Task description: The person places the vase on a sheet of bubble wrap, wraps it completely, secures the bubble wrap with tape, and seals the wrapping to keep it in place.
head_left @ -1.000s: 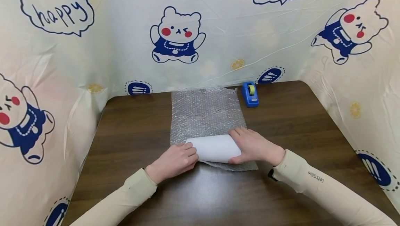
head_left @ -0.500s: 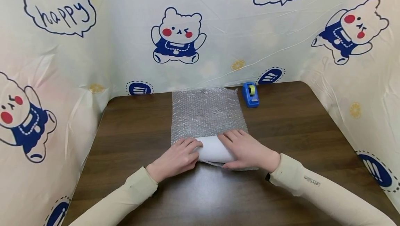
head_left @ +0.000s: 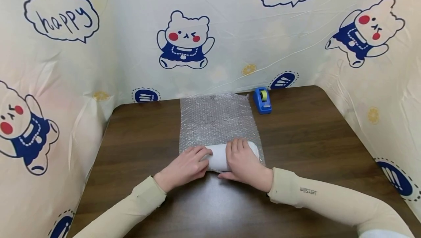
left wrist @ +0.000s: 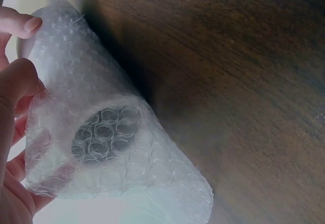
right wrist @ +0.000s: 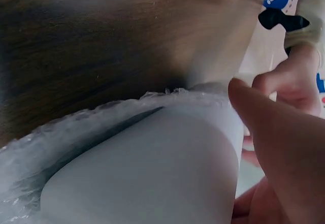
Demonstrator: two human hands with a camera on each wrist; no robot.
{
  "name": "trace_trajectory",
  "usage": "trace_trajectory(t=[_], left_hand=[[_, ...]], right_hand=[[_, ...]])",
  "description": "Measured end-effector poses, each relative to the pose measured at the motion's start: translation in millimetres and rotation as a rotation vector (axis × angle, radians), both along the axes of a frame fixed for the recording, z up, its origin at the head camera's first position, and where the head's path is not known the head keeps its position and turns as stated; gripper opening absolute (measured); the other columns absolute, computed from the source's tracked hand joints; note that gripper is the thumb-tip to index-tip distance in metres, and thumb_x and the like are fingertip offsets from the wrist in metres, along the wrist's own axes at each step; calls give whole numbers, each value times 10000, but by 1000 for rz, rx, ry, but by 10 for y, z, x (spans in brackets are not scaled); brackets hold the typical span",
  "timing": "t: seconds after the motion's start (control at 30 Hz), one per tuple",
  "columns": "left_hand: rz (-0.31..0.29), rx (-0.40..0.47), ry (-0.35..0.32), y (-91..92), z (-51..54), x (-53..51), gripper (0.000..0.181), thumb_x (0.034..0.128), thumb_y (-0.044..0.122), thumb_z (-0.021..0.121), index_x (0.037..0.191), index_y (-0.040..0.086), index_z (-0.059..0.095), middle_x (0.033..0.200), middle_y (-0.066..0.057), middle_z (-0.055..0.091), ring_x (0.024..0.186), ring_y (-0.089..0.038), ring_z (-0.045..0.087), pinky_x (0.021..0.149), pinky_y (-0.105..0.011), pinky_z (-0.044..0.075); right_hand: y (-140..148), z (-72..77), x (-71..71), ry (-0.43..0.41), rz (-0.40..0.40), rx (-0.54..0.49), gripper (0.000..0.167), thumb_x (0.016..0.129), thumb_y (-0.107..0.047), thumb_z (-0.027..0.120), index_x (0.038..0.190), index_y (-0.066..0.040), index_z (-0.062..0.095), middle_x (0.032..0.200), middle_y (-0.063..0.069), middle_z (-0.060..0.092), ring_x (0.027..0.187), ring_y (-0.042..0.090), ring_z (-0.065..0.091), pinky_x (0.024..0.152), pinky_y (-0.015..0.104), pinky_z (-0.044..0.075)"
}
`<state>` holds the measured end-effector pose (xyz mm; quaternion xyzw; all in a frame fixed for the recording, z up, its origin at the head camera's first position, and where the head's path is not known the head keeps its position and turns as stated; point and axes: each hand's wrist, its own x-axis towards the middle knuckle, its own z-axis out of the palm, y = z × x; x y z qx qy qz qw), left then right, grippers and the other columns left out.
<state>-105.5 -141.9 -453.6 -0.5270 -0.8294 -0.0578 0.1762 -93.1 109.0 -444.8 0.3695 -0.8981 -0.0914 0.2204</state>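
A white cylinder (head_left: 217, 157) lies crosswise on the near part of a bubble wrap sheet (head_left: 217, 117). My left hand (head_left: 184, 165) grips the cylinder's left end together with the wrap; in the left wrist view bubble wrap (left wrist: 101, 82) covers that end, a round dark opening showing through it. My right hand (head_left: 246, 163) curls over the cylinder right of its middle, fingers on top, thumb at the near edge. The right wrist view shows the smooth white cylinder (right wrist: 152, 168) with the wrap's edge (right wrist: 91, 122) beside it.
A blue tape dispenser (head_left: 262, 101) with yellowish tape stands at the back of the brown wooden table (head_left: 141, 132), right of the wrap. Printed cloth (head_left: 230, 37) hangs behind the table and along both sides.
My right hand has shifted left along the cylinder, uncovering its right end. The left fingers moved slightly further over the cylinder, and the wrap's near right corner is no longer seen sticking out.
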Motion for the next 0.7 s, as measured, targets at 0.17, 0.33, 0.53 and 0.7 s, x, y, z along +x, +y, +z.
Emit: trace_trajectory(t=[0.17, 0.33, 0.53, 0.7], left_hand=[[-2, 12, 16, -4, -7, -4, 109, 861, 139, 771, 831, 131, 666, 1196, -64, 643, 1083, -249, 618, 867, -409, 567], [2, 19, 7, -21, -7, -8, 115, 854, 160, 789, 841, 143, 676, 1199, -62, 647, 1076, -248, 626, 859, -405, 562], [3, 20, 26, -48, 6, -14, 132, 853, 202, 818, 881, 156, 698, 1191, -49, 657, 1056, -247, 639, 847, -399, 556], [11, 22, 26, -51, 20, -22, 182, 876, 221, 833, 975, 152, 697, 1173, -41, 661, 1039, -229, 633, 811, -384, 546]], right_hand=[[-42, -7, -3, 50, -33, 69, 981, 763, -829, 685, 1053, 108, 679, 938, 281, 713, 849, 376, 708, 791, 462, 587], [-40, -22, -21, 73, -26, 91, 921, 802, -797, 670, 1042, 92, 689, 924, 258, 720, 829, 350, 709, 769, 437, 589], [-33, -26, -34, 77, -15, 91, 906, 811, -783, 668, 1066, 85, 700, 936, 254, 731, 833, 345, 721, 762, 424, 590], [-29, -17, -43, 79, -11, 84, 917, 798, -785, 675, 1085, 85, 706, 951, 253, 738, 849, 341, 725, 767, 416, 586]])
